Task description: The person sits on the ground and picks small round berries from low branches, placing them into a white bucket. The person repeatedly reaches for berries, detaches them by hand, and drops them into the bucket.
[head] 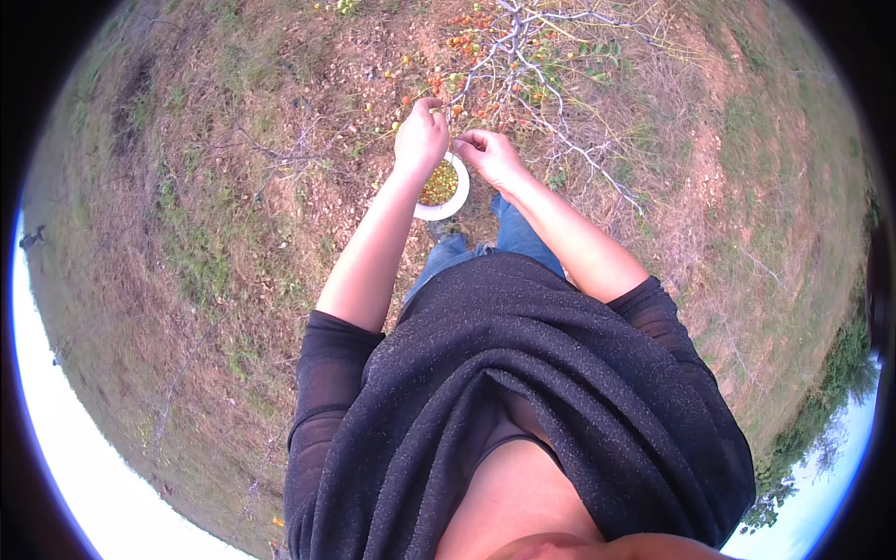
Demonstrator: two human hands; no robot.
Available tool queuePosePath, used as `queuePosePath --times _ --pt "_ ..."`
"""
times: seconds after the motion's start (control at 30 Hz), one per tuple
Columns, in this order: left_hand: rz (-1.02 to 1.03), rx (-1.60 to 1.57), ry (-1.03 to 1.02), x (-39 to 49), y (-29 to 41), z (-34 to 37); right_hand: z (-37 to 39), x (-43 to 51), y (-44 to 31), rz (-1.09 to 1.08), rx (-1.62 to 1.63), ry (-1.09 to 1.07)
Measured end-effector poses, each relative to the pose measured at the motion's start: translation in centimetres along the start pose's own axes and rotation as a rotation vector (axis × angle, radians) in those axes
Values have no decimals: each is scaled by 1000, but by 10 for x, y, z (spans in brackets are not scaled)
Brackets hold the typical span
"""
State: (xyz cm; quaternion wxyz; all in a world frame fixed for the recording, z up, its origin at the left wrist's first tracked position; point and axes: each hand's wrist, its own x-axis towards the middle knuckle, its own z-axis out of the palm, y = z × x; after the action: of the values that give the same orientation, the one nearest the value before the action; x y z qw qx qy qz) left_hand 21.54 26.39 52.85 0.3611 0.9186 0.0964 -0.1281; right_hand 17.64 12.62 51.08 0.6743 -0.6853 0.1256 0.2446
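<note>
My left hand (pixel 422 136) is raised at the end of a thin grey branch (pixel 478 66), its fingers curled next to small round fruits. Whether a fruit or twig is between those fingers cannot be made out. Just to its right, my right hand (pixel 498 159) has thumb and forefinger drawn together near a hanging twig; what they may pinch is too small to tell. Below both hands is a white-rimmed bucket (pixel 458 201) holding many small green, yellow and reddish fruits (pixel 439 183). My left forearm and hand cover part of its left side.
Orange and green fruits (pixel 465 45) hang on the bare, branching shrub (pixel 516 35) ahead. One long branch (pixel 595 164) reaches out to the right. Dry twigs (pixel 290 154) lie or stand at left over stony, grassy ground (pixel 210 266). Leafy growth (pixel 833 392) borders the far right.
</note>
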Motion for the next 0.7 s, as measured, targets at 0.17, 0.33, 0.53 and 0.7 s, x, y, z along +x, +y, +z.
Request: queuePosePath --times 0.17,0.33,0.53,0.7 --pt "44 335 -55 0 30 3 -2 1 5 -34 10 -5" --pt "145 460 -48 3 37 3 -2 2 7 -42 -58 -10" --pt "174 510 -40 -1 31 -1 -2 0 4 -37 -41 -18" --pt "153 141 -42 -10 8 -18 -2 5 0 -14 -47 -45"
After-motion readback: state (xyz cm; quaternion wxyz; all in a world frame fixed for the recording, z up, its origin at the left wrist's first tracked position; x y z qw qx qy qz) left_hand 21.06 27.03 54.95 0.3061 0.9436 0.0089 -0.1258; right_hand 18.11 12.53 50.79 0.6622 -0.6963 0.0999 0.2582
